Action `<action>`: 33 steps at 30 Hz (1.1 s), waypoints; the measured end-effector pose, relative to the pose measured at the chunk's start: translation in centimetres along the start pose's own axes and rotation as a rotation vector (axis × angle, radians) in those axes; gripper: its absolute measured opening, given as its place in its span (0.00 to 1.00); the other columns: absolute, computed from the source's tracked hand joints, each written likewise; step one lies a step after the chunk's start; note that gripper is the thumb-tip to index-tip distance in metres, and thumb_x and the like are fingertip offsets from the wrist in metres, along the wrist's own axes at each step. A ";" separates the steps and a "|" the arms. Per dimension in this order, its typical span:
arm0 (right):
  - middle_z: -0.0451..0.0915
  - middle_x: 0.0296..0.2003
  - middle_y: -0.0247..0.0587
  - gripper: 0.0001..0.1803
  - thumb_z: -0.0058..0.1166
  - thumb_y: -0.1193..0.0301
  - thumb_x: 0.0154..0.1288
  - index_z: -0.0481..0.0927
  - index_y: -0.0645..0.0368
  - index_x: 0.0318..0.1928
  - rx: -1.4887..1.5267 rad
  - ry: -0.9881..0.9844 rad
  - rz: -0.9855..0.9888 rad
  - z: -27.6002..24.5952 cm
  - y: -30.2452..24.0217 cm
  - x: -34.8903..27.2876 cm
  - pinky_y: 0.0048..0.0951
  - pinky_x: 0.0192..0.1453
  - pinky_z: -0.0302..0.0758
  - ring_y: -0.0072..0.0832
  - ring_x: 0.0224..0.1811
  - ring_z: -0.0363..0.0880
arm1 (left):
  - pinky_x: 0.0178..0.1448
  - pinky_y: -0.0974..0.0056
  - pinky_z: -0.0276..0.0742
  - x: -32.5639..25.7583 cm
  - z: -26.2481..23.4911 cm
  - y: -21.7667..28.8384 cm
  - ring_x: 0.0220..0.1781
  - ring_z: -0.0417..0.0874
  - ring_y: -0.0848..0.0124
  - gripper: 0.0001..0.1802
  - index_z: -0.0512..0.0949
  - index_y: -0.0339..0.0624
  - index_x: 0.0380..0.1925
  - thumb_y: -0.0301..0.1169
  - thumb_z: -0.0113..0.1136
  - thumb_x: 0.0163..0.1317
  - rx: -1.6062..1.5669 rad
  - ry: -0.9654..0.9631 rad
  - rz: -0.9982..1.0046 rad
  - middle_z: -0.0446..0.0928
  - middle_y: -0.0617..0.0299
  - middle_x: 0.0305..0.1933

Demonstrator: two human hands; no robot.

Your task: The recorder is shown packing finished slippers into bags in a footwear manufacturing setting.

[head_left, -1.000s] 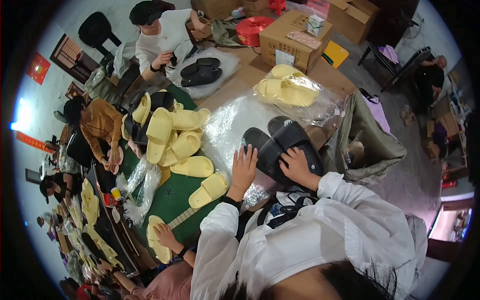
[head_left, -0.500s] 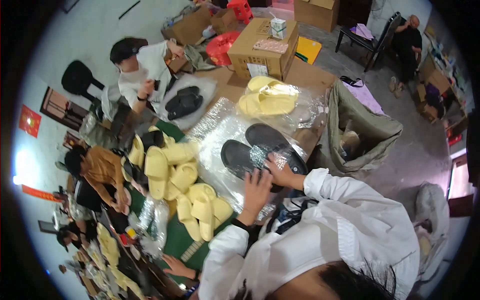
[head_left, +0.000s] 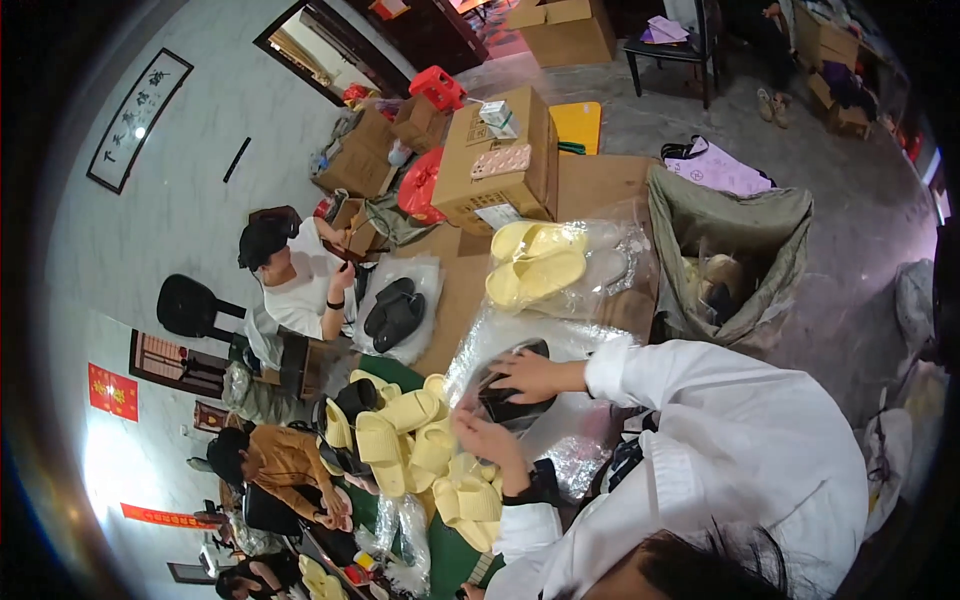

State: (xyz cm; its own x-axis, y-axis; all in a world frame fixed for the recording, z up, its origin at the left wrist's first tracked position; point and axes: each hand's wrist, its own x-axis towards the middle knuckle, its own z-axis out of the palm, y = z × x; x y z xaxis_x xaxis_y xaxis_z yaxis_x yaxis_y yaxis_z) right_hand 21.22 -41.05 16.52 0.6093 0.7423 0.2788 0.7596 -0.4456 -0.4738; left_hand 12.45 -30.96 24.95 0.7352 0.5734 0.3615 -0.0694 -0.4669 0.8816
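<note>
A pair of black slippers (head_left: 532,358) lies in front of me with clear plastic wrap (head_left: 478,335) around and beneath it. My right hand (head_left: 525,376) rests over the slippers, fingers stretched out. Beside it, at the slippers' near left edge, is my left hand (head_left: 485,436), its fingers extended and slightly blurred. The slippers are partly covered by my hands. To the left is a pile of yellow slippers (head_left: 412,410). Beyond my hands, a yellow pair (head_left: 537,280) sits in clear plastic.
A large sack (head_left: 735,325) stands open on the right. Farther back is a cardboard box (head_left: 455,185) bearing a phone case and drink carton. A person in white (head_left: 300,285) sits across the table near bagged black slippers (head_left: 395,315). Another person in brown (head_left: 290,460) works at left.
The view has turned and shifted. The black slippers, side by side before, now look closer together. My hands have moved from lying flat on them to their top and left edge.
</note>
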 end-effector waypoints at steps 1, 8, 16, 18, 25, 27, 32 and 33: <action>0.63 0.58 0.46 0.25 0.53 0.61 0.53 0.71 0.51 0.53 0.144 0.068 -0.022 0.0 0.7 -1.2 0.46 0.63 0.53 0.43 0.61 0.60 | 0.41 0.66 0.72 0.8 -0.5 -0.1 0.39 0.77 0.67 0.15 0.72 0.34 0.39 0.31 0.36 0.68 -0.035 -0.007 -0.026 0.75 0.54 0.38; 0.57 0.60 0.55 0.39 0.53 0.49 0.56 0.57 0.59 0.60 0.471 0.587 0.747 -1.2 3.8 -10.9 0.44 0.64 0.54 0.49 0.63 0.55 | 0.36 0.69 0.72 0.4 0.1 2.2 0.34 0.78 0.70 0.17 0.70 0.35 0.33 0.35 0.35 0.69 -0.128 -0.035 -0.072 0.77 0.55 0.39; 0.79 0.28 0.46 0.15 0.47 0.64 0.63 0.74 0.66 0.36 1.626 -0.091 0.891 -5.4 4.4 -11.3 0.27 0.27 0.78 0.33 0.26 0.81 | 0.38 0.70 0.72 -1.8 0.2 3.3 0.33 0.76 0.73 0.16 0.72 0.34 0.35 0.34 0.37 0.69 -0.237 -0.090 -0.089 0.77 0.55 0.36; 0.77 0.22 0.44 0.12 0.46 0.66 0.63 0.73 0.64 0.29 1.287 -0.123 0.765 -7.6 3.3 -9.6 0.26 0.22 0.74 0.30 0.20 0.78 | 0.38 0.70 0.71 -1.2 -0.3 3.3 0.33 0.76 0.73 0.16 0.72 0.34 0.34 0.34 0.37 0.69 -0.224 -0.094 -0.070 0.77 0.56 0.36; 0.77 0.21 0.39 0.13 0.42 0.63 0.67 0.70 0.59 0.29 1.411 0.326 0.582 -12.8 0.4 -3.9 0.20 0.21 0.69 0.22 0.16 0.72 | 0.25 0.72 0.64 2.3 -3.5 1.3 0.22 0.68 0.77 0.15 0.69 0.36 0.31 0.34 0.36 0.69 0.250 0.161 0.236 0.74 0.59 0.27; 0.76 0.37 0.46 0.17 0.45 0.57 0.64 0.70 0.60 0.39 1.434 0.309 0.604 -12.1 0.8 -4.4 0.26 0.36 0.75 0.28 0.35 0.77 | 0.24 0.75 0.63 1.4 -2.8 2.6 0.20 0.67 0.78 0.13 0.66 0.38 0.31 0.35 0.36 0.69 -0.022 0.086 0.050 0.75 0.59 0.29; 0.47 0.63 0.52 0.51 0.57 0.44 0.49 0.46 0.50 0.66 0.972 0.542 0.857 -6.2 -1.1 -6.5 0.46 0.61 0.60 0.42 0.64 0.51 | 0.29 0.74 0.69 -4.4 3.3 0.0 0.23 0.71 0.78 0.11 0.68 0.39 0.35 0.34 0.38 0.69 -0.045 -0.343 0.112 0.76 0.58 0.32; 0.48 0.63 0.53 0.55 0.59 0.45 0.47 0.39 0.50 0.66 1.173 0.499 1.115 -6.7 -0.8 -6.6 0.47 0.59 0.61 0.42 0.64 0.52 | 0.30 0.73 0.70 -5.8 4.5 -0.3 0.25 0.72 0.77 0.11 0.70 0.39 0.35 0.33 0.39 0.68 -0.042 -0.472 0.083 0.76 0.58 0.32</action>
State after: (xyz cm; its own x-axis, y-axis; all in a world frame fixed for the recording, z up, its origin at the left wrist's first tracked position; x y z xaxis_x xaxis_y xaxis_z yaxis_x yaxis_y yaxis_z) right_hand 18.14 -48.99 20.65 0.8740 0.0257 -0.4853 -0.4833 0.1495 -0.8626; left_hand 11.25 -37.23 21.22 0.9511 0.1621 0.2628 -0.1613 -0.4649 0.8705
